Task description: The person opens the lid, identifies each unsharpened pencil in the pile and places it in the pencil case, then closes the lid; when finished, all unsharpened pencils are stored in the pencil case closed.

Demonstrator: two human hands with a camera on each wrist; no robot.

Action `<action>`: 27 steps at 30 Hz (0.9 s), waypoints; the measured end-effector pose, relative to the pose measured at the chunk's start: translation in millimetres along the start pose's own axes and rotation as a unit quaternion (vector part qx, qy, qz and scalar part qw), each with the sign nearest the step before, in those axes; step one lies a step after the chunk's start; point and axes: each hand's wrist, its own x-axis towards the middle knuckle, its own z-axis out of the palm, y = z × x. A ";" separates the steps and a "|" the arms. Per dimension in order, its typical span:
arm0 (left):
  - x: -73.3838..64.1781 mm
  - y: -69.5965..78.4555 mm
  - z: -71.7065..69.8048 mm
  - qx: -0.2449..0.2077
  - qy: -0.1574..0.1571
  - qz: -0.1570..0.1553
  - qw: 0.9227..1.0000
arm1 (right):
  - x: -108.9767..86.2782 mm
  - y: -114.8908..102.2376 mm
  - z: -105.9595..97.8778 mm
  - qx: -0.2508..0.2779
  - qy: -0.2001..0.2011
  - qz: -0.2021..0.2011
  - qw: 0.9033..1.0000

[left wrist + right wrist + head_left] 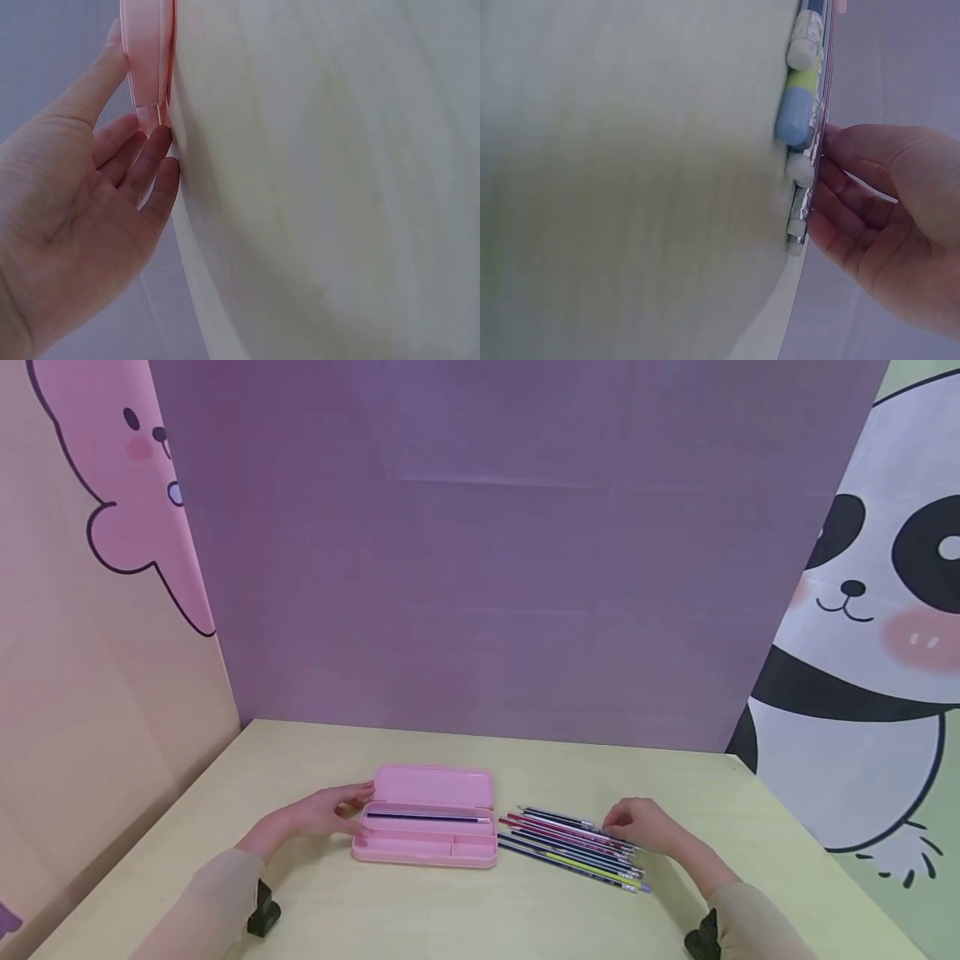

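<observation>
A pink pencil case lies with its lid folded back and one dark pencil in its long back compartment. My left hand is at the case's left end, thumb against the side and fingers spread toward the lid hinge; the left wrist view shows this hand bent loosely there. Right of the case lies a row of pencils, dark, red and yellow-green, erasers to the right. Over the back pencils' eraser ends, my right hand has bent fingers touching them; whether it pinches one is hidden.
The pale wooden table runs back to a purple panel. A wall with a pink cartoon figure stands at left, and a panda picture at right. Black straps circle both wrists.
</observation>
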 end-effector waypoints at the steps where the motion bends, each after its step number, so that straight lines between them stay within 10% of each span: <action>1: -0.5 0.4 0.1 0.000 -0.001 0.001 1.000 | 0.0 -0.9 0.4 -0.001 0.000 0.001 1.000; 27: 0.8 -0.8 1.2 0.000 0.008 -0.020 1.000 | 2.9 1.8 -1.5 -0.014 0.013 -0.011 1.000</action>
